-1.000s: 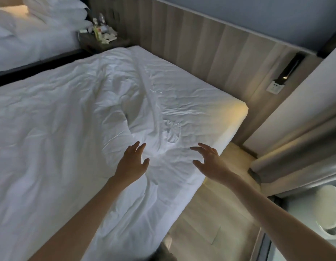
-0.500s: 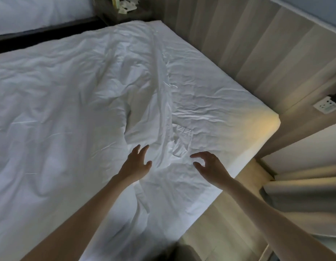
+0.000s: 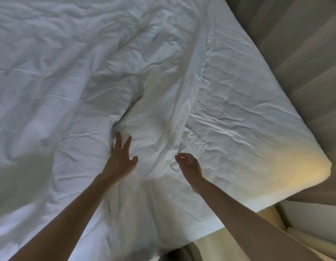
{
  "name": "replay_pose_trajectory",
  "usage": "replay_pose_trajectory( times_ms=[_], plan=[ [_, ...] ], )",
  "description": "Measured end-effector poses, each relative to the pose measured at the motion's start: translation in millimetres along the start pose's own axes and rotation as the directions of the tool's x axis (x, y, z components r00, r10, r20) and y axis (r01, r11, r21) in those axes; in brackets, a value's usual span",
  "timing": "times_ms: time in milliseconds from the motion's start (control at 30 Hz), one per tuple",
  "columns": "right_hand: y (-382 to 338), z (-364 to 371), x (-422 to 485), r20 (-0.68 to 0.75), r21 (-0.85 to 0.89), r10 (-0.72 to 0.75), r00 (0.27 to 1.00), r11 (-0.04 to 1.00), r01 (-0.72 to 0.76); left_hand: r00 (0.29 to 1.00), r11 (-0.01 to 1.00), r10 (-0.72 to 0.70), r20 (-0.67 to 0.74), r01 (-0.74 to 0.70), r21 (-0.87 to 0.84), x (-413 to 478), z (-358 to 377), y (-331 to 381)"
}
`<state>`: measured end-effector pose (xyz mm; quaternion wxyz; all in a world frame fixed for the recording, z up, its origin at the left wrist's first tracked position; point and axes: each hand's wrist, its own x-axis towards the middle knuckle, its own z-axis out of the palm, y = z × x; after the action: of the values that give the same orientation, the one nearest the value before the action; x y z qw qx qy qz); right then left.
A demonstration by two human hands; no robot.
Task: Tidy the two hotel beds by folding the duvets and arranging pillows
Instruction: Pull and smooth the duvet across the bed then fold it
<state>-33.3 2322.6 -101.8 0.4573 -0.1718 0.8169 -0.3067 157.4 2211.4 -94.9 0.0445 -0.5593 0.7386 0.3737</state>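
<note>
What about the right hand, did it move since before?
Yes. The right hand moved left, from over the bare sheet to the duvet edge.

The rumpled white duvet (image 3: 88, 81) heaps in thick folds over the left and middle of the bed. Its raised edge runs down between the left hand (image 3: 122, 157) and the right hand (image 3: 188, 165). To the right, the wrinkled white bed sheet (image 3: 248, 119) lies flat and open up to the corner. A wood-panelled wall (image 3: 295, 44) hems its far edge, and a strip of pale floor (image 3: 216, 251) shows below the near edge.
</note>
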Motion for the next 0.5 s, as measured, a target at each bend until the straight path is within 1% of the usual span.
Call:
replay_pose_trajectory(
  times_ms=[133,233,267,300,333,367,433,500],
  plan=[
    [1.5,10.2,43.4,0.11,0.055,0.055,0.992,0.997,-0.061,0.998,0.999,0.003,-0.061,0.0,0.048,5.8,24.2,-0.8],
    [1.2,24.9,70.4,0.199,0.101,0.115,0.973,0.985,-0.138,0.999,0.998,-0.023,-0.044,0.026,0.062,16.3,38.6,-7.5],
    [3.9,31.6,78.3,0.22,0.156,0.149,0.964,0.97,-0.185,0.999,0.999,-0.051,-0.02,0.05,-0.012,20.1,42.2,-10.5],
    [6.4,38.0,84.8,0.246,0.227,0.178,0.953,0.945,-0.235,0.996,0.987,-0.091,0.009,0.091,-0.13,23.9,45.1,-14.3],
    [8.6,45.1,90.6,0.264,0.29,0.182,0.947,0.922,-0.258,0.992,0.963,-0.121,0.043,0.128,-0.238,27.2,49.3,-20.2],
    [11.4,52.2,95.4,0.267,0.309,0.178,0.947,0.915,-0.259,0.988,0.943,-0.132,0.079,0.15,-0.298,28.8,54.0,-25.6],
    [12.6,66.0,103.0,0.246,0.273,0.177,0.953,0.931,-0.244,0.984,0.927,-0.115,0.134,0.155,-0.341,28.9,65.9,-38.2],
    [5.5,78.8,100.4,0.202,0.123,0.152,0.968,0.976,-0.179,0.986,0.909,-0.107,0.13,0.15,-0.389,29.1,76.9,-49.3]
  ],
)
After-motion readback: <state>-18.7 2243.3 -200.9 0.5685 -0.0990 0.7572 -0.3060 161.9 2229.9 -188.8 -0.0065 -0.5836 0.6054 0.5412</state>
